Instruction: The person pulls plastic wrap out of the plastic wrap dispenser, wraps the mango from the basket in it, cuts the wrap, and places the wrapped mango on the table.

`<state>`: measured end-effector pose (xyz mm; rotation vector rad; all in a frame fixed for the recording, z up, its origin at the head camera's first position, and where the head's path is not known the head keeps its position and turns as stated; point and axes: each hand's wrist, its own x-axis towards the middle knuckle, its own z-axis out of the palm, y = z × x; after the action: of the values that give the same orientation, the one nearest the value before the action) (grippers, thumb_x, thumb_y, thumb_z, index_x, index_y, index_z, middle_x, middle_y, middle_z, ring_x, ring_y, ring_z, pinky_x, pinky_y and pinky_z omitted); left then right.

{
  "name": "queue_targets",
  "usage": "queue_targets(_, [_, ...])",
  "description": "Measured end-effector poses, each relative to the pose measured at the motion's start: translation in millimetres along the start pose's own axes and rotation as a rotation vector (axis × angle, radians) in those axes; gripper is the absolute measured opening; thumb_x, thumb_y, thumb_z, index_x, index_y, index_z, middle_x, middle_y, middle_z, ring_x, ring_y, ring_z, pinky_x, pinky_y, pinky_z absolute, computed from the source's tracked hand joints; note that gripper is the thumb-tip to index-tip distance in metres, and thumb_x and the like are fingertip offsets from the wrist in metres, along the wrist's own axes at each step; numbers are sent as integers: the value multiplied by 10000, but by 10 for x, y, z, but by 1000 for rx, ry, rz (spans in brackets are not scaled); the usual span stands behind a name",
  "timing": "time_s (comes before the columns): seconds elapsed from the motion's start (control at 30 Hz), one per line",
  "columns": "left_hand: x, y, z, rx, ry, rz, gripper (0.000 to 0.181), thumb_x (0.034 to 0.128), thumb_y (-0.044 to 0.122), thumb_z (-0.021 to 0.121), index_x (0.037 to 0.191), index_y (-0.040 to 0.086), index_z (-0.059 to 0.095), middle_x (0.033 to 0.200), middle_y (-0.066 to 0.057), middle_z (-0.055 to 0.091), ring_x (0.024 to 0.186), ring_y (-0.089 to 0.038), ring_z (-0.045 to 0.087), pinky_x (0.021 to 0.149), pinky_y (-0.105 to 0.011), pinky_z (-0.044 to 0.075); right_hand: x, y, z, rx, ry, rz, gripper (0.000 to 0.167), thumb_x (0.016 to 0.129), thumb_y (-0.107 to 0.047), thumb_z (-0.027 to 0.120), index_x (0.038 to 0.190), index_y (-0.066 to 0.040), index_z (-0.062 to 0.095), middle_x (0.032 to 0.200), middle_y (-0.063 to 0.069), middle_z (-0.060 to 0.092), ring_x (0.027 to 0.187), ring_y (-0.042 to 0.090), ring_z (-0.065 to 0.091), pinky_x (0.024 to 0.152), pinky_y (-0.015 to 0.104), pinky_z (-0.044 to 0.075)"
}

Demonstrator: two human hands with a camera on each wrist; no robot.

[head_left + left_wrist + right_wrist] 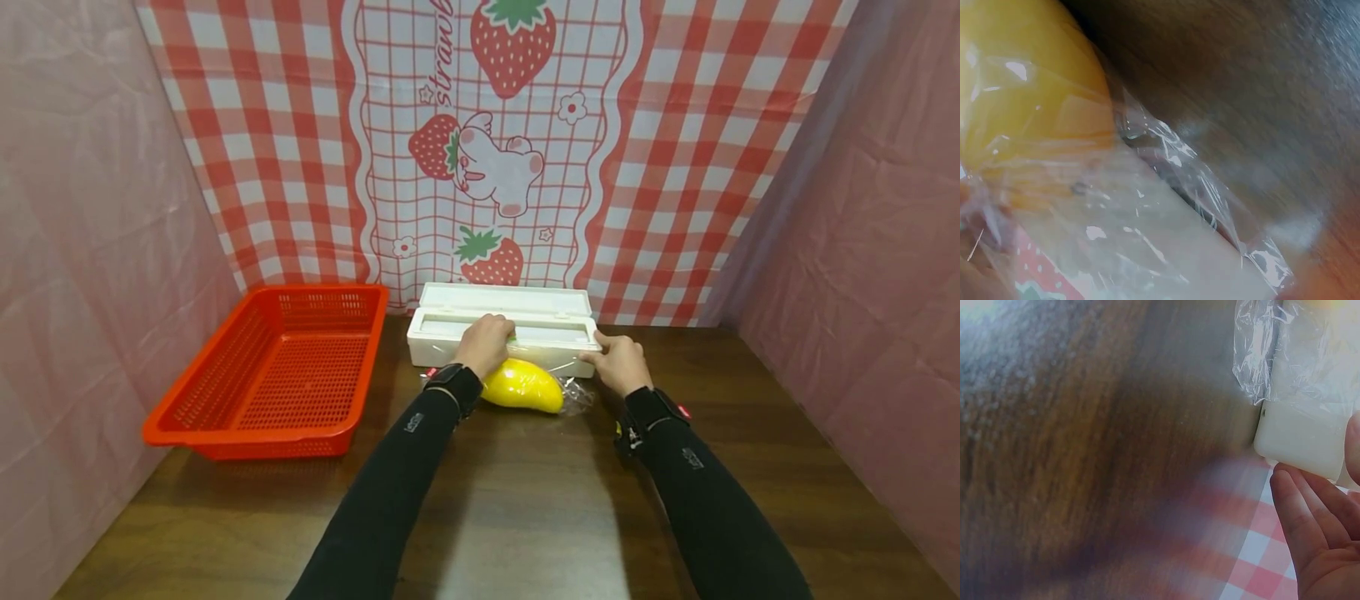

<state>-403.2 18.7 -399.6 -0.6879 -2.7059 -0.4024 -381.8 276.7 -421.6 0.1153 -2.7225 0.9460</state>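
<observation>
A yellow mango-like fruit [523, 386], covered in clear plastic film [576, 395], is in front of a long white box [568, 360]. My left hand [483, 346] curls at the fruit's left end, over the box's front edge; its fingertips are partly hidden. Up close in the left wrist view, the fruit [1035, 94] lies under creased film [1179, 150], the hand partly hidden by it. My right hand [621, 364] grips the right end of the box. In the right wrist view, the right hand's [1329, 531] fingers touch the box's end [1300, 440], thumb on another side.
The box's lid [504, 298] stands raised at the back. A red-orange plastic basket [258, 439] is on the left of the brown wooden table [532, 508]. A checked strawberry-print cloth [675, 167] hangs behind, with pink cloth on both sides.
</observation>
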Motion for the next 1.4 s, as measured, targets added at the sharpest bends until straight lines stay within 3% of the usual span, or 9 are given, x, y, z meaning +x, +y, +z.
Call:
queue_targets(0.1, [-13, -19, -14, -3, 3, -6, 206, 884, -38, 677, 1021, 89, 765, 984, -65, 702, 981, -250, 641, 878, -363, 535, -4, -4, -2, 0, -1, -2, 621, 943, -274, 744, 1422, 32, 495, 1432, 246, 495, 712, 300, 447, 638, 366, 388])
queue_targets(0.37, [-40, -67, -33, -18, 14, 1, 189, 874, -49, 683, 992, 76, 761, 963, -80, 699, 961, -263, 642, 861, -368, 539, -7, 4, 3, -2, 2, -9, 618, 946, -266, 740, 1423, 36, 488, 1429, 246, 501, 1018, 363, 559, 796, 440, 431])
queue_targets(0.77, [-57, -109, -39, -30, 23, -7, 183, 877, -55, 672, 971, 76, 759, 958, -76, 698, 955, -260, 639, 857, -376, 536, -24, -3, 3, 5, 14, -11, 609, 940, -260, 748, 1412, 36, 502, 1418, 235, 517, 962, 354, 549, 779, 434, 428])
queue_targets(1.1, [-76, -180, -70, -24, 6, -30, 201, 873, -39, 708, 1029, 76, 763, 1006, -82, 698, 997, -262, 633, 900, -376, 528, -14, -17, 3, 7, 3, -10, 617, 946, -268, 740, 1424, 33, 491, 1434, 235, 499, 1052, 359, 561, 812, 448, 433])
queue_targets(1.4, [-135, -314, -83, -44, 45, -46, 146, 841, 49, 804, 978, 56, 755, 958, -96, 690, 947, -271, 636, 852, -388, 535, -13, 10, 7, 6, 3, -24, 608, 945, -241, 742, 1417, 49, 490, 1428, 259, 497, 976, 369, 559, 770, 438, 423])
